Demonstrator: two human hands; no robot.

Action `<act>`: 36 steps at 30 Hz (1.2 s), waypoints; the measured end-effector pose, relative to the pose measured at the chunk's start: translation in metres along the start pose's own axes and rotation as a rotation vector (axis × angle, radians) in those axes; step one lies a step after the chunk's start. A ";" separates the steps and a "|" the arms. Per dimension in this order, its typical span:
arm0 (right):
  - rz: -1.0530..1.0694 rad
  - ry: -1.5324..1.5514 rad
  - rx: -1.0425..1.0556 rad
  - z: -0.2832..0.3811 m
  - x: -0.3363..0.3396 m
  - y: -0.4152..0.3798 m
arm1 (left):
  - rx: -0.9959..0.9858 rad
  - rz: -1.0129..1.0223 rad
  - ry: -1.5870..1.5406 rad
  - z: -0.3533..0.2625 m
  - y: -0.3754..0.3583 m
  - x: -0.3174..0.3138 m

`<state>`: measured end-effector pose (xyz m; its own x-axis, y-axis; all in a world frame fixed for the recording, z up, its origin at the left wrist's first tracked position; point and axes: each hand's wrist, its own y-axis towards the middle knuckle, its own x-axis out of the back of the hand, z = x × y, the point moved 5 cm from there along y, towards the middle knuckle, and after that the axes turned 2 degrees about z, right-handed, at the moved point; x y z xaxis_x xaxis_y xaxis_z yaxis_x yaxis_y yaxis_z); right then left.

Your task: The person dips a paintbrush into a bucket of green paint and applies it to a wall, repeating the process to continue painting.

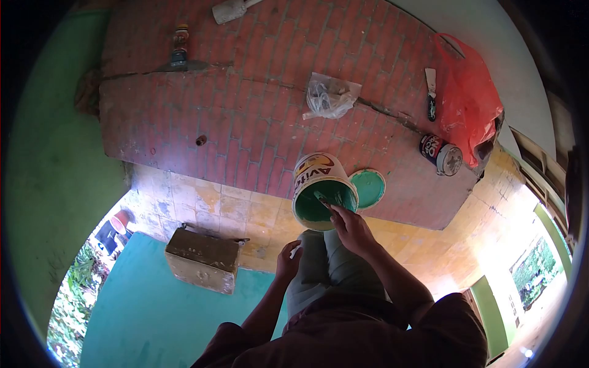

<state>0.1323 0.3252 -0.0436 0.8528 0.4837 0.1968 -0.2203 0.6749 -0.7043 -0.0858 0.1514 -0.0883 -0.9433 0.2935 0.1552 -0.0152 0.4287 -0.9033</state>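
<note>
A white paint bucket (310, 168) with green paint inside stands at the near edge of the red brick-patterned surface, its opening facing me. My right hand (351, 232) is closed around a slim, paint-smeared tool (321, 197) at the bucket's mouth, and the tool's far end reaches inside. To the bucket's right lies a round lid (369, 188) coated in green paint. My left hand (288, 262) is held over my left leg, below the bucket, fingers curled. A small white bit shows at its fingertips; I cannot tell what it is.
On the brick-patterned surface (264, 141) are a clear plastic bag (331, 98), a scraper (431, 92), a red plastic bag (469, 92), a lying can (438, 153), a bottle (179, 46) and a white-bladed tool (229, 11). A brown box (202, 260) is at lower left.
</note>
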 end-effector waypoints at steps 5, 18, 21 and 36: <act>-0.011 -0.004 0.043 0.002 -0.001 0.003 | 0.021 0.018 0.024 -0.002 0.002 0.002; -0.080 -0.096 -0.029 -0.003 -0.013 0.007 | 0.004 -0.009 0.023 0.014 0.006 0.017; -0.118 -0.148 -0.038 -0.018 -0.021 0.012 | 0.008 -0.020 0.023 0.019 0.000 0.021; -0.213 -0.420 -0.089 -0.051 -0.058 0.038 | -0.061 -0.034 0.053 0.046 -0.034 0.074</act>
<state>0.0985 0.2943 -0.1160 0.6058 0.5354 0.5885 -0.0043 0.7419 -0.6705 -0.1703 0.1191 -0.0650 -0.9236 0.3223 0.2075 -0.0250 0.4896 -0.8716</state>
